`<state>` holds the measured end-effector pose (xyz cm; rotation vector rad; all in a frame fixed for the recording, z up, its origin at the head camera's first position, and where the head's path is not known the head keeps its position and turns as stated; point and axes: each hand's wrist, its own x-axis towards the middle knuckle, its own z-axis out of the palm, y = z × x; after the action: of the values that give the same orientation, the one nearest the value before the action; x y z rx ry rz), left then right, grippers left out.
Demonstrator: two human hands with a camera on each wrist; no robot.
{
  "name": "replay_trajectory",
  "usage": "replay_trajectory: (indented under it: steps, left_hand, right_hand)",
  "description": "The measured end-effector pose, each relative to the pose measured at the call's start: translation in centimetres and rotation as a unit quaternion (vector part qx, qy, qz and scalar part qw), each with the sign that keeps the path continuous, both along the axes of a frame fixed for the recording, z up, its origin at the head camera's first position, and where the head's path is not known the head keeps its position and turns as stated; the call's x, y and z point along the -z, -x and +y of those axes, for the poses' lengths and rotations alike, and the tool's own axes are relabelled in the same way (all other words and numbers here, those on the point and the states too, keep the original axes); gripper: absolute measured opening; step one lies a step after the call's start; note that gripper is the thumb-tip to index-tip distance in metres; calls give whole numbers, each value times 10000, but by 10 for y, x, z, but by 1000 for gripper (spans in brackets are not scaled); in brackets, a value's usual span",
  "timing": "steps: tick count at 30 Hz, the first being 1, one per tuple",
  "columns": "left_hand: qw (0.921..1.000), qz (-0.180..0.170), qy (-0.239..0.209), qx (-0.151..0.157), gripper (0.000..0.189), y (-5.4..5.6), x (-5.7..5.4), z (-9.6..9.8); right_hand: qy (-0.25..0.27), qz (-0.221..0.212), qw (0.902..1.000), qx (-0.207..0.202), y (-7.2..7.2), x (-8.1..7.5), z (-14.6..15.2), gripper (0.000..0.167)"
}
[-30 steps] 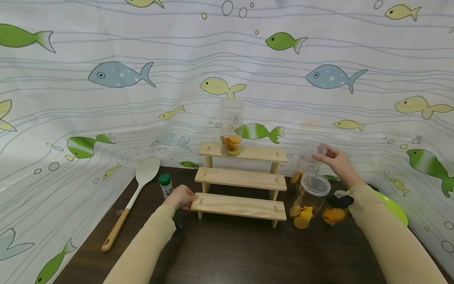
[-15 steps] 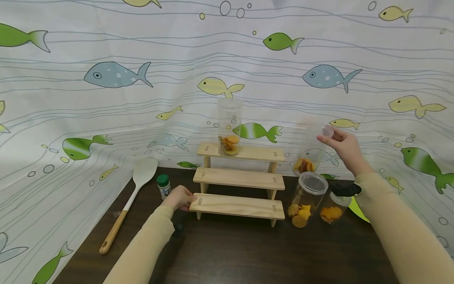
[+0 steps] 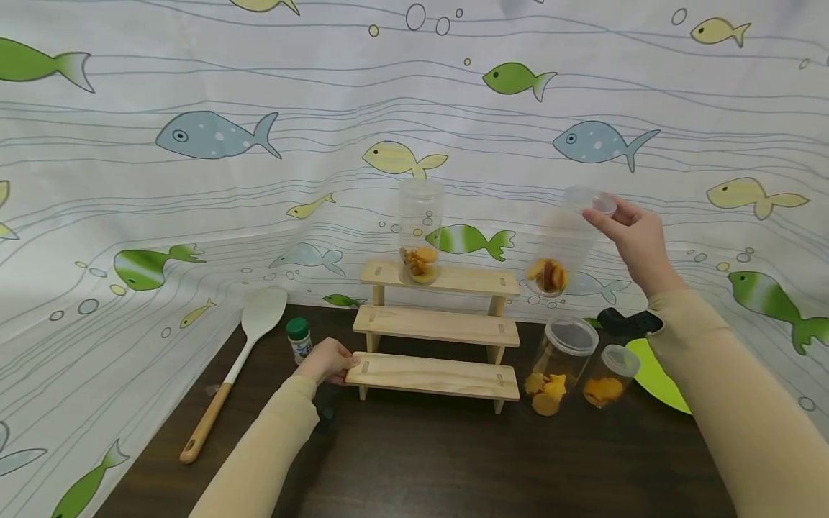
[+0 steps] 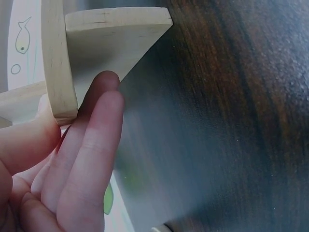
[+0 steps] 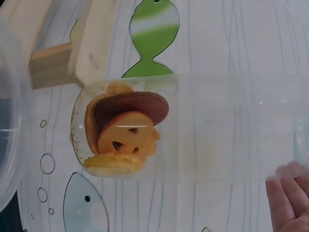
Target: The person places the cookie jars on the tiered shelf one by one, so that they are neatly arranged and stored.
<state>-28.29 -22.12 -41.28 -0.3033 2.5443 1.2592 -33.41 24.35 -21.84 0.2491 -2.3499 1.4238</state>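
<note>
My right hand (image 3: 640, 241) holds a tall clear jar (image 3: 571, 234) by its top, the lower end tilted left, above the table and right of the top step. Several cookies (image 5: 126, 133) lie at its bottom. In the right wrist view the fingertips (image 5: 289, 193) are at the lid end. At the left end of the lowest step of a three-step wooden display stand (image 3: 432, 372), my left hand (image 3: 327, 360) grips the board. Its thumb (image 4: 34, 140) lies on one side of the board, with the fingers on the other. Another tall clear jar (image 3: 421, 230) with cookies stands on the top step.
Right of the stand are a tall lidded cookie jar (image 3: 562, 360), a shorter one (image 3: 612, 374) and a lime-green plate (image 3: 657, 381). On the left are a green-capped shaker bottle (image 3: 299, 338) and a white turner (image 3: 249, 345). A fish-print sheet (image 3: 350, 93) hangs behind.
My right hand has lifted the tall jar from behind the other jars, up above the table. The left hand has kept its grip on the lowest step.
</note>
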Motion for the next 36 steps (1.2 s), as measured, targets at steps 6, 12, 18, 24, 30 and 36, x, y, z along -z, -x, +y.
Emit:
replay_trajectory:
  steps: [6,12,18,24,30,36]
  left_hand:
    - [10000,30,-30,54,26,-1,-1,0]
    - [10000,6,15,23,26,-3,-1,0]
    - [10000,-15,-36,-47,26,0,1,-1]
    - [9999,15,-93,-53,27,1,0,-1]
    - [9999,107,-127,19,27,0,-2,0]
    - [9999,75,-133,25,27,-1,-2,0]
  right_hand:
    - [419,201,9987,-209,2,-15,-20,61]
    - [645,331,9962,-484,7,-25,-47,61]
    - [557,428,9955,-644,13,-28,-73,59]
    - [453,432,9956,-697,20,-28,-96,63]
    - [358,227,9964,-737,27,-22,-113,72]
    - [197,136,9967,-770,33,-13,-118,73]
